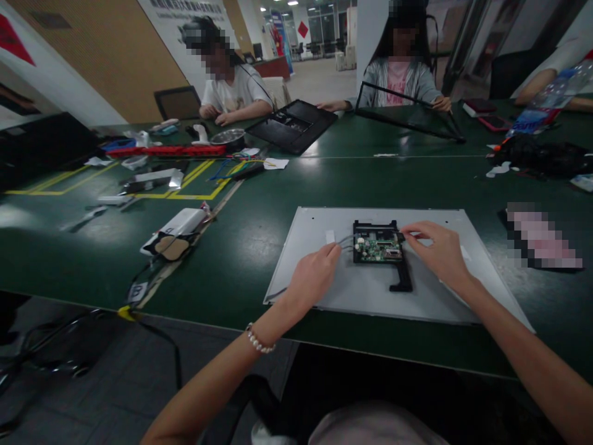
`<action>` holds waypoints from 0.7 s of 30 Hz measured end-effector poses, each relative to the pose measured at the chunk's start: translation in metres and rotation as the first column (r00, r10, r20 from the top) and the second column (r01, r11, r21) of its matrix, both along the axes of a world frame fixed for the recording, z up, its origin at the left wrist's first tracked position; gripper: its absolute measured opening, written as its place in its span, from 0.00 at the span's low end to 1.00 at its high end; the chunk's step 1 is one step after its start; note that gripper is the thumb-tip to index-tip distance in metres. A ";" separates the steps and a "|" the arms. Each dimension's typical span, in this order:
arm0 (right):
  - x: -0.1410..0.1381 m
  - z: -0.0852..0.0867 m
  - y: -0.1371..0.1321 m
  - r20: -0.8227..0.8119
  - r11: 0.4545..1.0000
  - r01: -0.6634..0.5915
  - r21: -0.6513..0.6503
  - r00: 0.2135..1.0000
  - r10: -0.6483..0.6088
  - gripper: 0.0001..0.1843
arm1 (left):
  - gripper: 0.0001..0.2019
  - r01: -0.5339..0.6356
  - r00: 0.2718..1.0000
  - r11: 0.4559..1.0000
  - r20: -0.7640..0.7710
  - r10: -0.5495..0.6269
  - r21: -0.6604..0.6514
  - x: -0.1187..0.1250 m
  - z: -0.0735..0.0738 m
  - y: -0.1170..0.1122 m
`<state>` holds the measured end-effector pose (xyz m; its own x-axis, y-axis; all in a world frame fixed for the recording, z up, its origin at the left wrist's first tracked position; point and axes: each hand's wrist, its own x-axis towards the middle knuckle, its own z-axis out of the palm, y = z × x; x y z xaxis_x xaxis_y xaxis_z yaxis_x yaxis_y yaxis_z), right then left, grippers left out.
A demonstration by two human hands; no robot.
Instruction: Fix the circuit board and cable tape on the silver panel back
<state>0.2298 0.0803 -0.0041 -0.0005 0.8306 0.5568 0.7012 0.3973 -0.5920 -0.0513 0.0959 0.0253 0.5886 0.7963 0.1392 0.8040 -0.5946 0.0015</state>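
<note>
Green circuit board (378, 247) lies between my hands: left hand (315, 272) pinching its grey wires (346, 240), right hand (438, 250) pinching its right edge.

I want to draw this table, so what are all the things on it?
Long dark green table: one, green, fills the view
Flat grey metal panel: one, grey, near edge
Green circuit board in black plastic frame: one, green, mid-panel
Flat black plastic cover: one, black, far side
Thin black rectangular frame: one, black, far right
Round silver metal bowl: one, silver, far left
Left hand: one, at board's left
Right hand: one, at board's right
</note>
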 end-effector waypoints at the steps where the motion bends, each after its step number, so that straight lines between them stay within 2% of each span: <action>1: 0.001 -0.002 0.000 -0.006 1.000 0.008 -0.001 1.000 -0.008 0.07 | 0.14 -0.010 0.999 1.000 0.030 0.010 -0.014 0.000 -0.003 -0.002; 4: 0.001 -0.005 -0.001 -0.006 1.000 0.004 -0.024 1.000 -0.004 0.08 | 0.14 0.004 0.987 1.000 0.163 -0.002 -0.011 0.000 -0.007 -0.008; 7: 0.001 -0.006 -0.002 -0.009 0.999 -0.006 -0.051 1.000 0.006 0.08 | 0.15 0.006 0.950 1.000 0.311 -0.011 0.018 -0.004 -0.005 -0.009; 10: 0.002 -0.007 -0.002 -0.019 0.998 -0.011 -0.057 1.000 0.010 0.09 | 0.15 -0.022 0.927 1.000 0.374 0.020 -0.001 -0.012 -0.003 -0.003; 16: 0.001 -0.009 -0.004 -0.029 0.999 -0.009 -0.048 1.000 0.008 0.09 | 0.15 -0.034 0.956 0.998 0.289 0.046 -0.047 -0.016 -0.013 0.016; 21: 0.001 -0.009 -0.005 0.003 0.998 -0.015 -0.058 1.000 0.015 0.09 | 0.16 -0.003 0.983 1.000 0.184 0.006 -0.017 -0.008 -0.021 0.008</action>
